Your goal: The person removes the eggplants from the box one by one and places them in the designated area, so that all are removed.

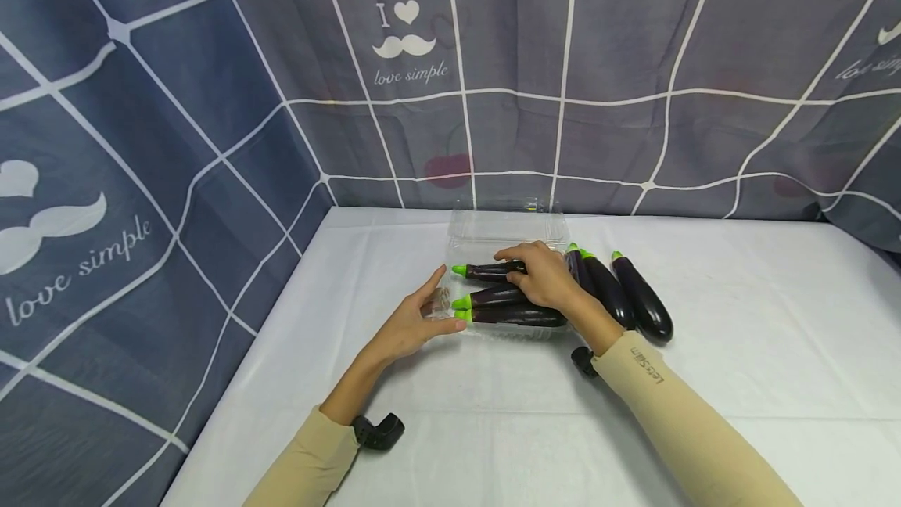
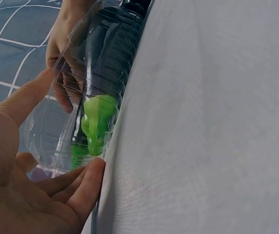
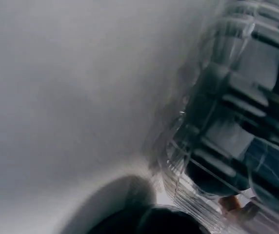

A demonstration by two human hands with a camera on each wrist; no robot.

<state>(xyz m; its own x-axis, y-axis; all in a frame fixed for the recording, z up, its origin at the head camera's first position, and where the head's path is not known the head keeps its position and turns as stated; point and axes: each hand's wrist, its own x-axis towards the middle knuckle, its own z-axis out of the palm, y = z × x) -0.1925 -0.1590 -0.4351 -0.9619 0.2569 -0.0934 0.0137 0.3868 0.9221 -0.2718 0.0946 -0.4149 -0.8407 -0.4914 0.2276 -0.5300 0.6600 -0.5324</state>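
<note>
A clear plastic box (image 1: 510, 331) lies on the table, its lid (image 1: 486, 225) folded back. Inside are three dark eggplants with green stems pointing left: a far one (image 1: 486, 272), a middle one (image 1: 493, 296) and a near one (image 1: 521, 314). My left hand (image 1: 408, 327) holds the box's left end between spread thumb and fingers; the left wrist view shows the fingertips against the clear wall (image 2: 42, 141). My right hand (image 1: 545, 276) reaches over the box, fingers and thumb round the far eggplant, hiding its right end. The right wrist view is blurred, with dark eggplant (image 3: 210, 173) behind plastic.
Right of the box lie more eggplants, one (image 1: 607, 288) close to my right wrist and another (image 1: 642, 300) farther right; a third is partly hidden behind the right hand. White cloth (image 1: 760, 335) covers the table. A grey checked curtain (image 1: 619, 61) hangs behind and at left.
</note>
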